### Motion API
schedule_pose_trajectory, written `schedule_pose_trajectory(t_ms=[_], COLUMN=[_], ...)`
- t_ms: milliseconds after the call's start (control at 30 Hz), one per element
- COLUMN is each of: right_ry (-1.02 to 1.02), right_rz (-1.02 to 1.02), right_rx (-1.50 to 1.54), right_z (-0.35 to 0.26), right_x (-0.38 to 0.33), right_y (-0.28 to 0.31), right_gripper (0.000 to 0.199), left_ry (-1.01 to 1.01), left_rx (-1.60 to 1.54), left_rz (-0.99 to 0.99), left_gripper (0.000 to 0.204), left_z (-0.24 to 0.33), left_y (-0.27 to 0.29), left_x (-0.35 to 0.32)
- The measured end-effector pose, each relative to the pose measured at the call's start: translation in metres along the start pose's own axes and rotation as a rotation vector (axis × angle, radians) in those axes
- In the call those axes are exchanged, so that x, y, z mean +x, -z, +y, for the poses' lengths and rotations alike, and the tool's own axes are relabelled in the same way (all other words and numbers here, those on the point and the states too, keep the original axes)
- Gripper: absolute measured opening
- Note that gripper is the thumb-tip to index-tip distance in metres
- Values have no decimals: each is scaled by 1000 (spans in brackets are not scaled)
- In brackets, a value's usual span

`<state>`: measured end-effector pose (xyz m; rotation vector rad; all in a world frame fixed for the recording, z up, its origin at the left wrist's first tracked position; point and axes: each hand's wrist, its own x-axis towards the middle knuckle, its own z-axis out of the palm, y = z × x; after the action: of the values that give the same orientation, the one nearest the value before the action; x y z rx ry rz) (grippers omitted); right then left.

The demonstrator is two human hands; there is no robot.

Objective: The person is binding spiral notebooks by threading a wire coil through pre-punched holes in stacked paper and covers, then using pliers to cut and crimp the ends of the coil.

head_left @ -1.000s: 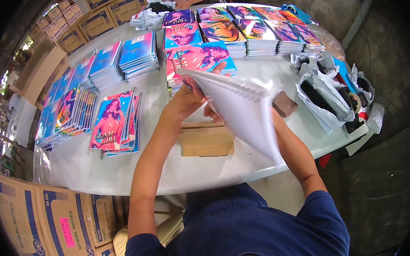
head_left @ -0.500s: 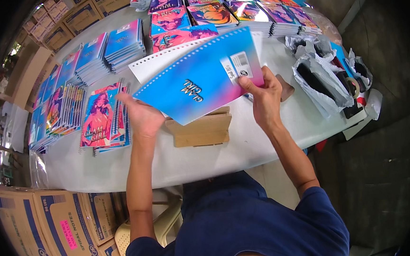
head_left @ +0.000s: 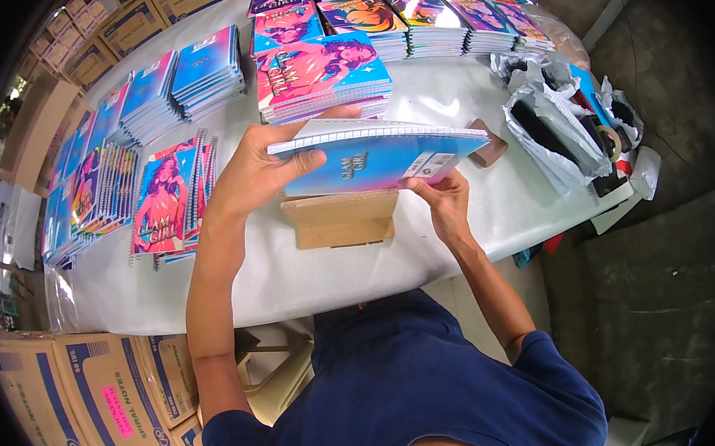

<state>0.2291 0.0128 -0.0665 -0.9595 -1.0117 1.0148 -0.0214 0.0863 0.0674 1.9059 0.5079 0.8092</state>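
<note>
Between my two hands is a notebook (head_left: 321, 176) with a blue and pink back cover, a barcode label and a row of punched holes along its upper edge; no wire shows in the holes. My left hand (head_left: 246, 169) grips its left end, thumb on the cover and fingers behind. At the lower right corner, my right hand (head_left: 446, 204) pinches it between thumb and fingers. Directly under the notebook stands a folded brown cardboard piece (head_left: 345, 221) on the table. Just behind is a stack of pink-covered notebooks (head_left: 322, 72), partly hidden by my left fingers.
Spiral-bound notebooks (head_left: 162, 208) lie left of my left forearm. Blue notebook stacks (head_left: 205, 64) stand farther back, with more colourful stacks (head_left: 426, 11) along the far side. A brown block (head_left: 489, 142) and crumpled wrapping (head_left: 546, 131) sit at right. Cartons (head_left: 105, 406) fill the lower left.
My left hand, earlier open beside the cover, has closed on the notebook's left end. The notebook has tilted so its punched edge lies nearly level, uncovering the pink stack behind.
</note>
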Motion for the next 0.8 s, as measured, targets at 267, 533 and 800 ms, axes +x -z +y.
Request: schedule_pose_trajectory(t_ms=[267, 533, 800], right_ry=[-98, 4, 86], right_rz=[-303, -236, -322], right_rx=[-671, -452, -524], right_z=[22, 11, 11], right_x=[-11, -15, -19], right_y=[29, -16, -10], right_gripper=[27, 72, 70], left_ry=[136, 93, 93], left_rx=[-146, -354, -299], left_rz=[369, 630, 637], left_gripper=[83, 131, 131], left_z=[-110, -121, -120], left_y=[-12, -58, -57], left_x=[-75, -69, -71])
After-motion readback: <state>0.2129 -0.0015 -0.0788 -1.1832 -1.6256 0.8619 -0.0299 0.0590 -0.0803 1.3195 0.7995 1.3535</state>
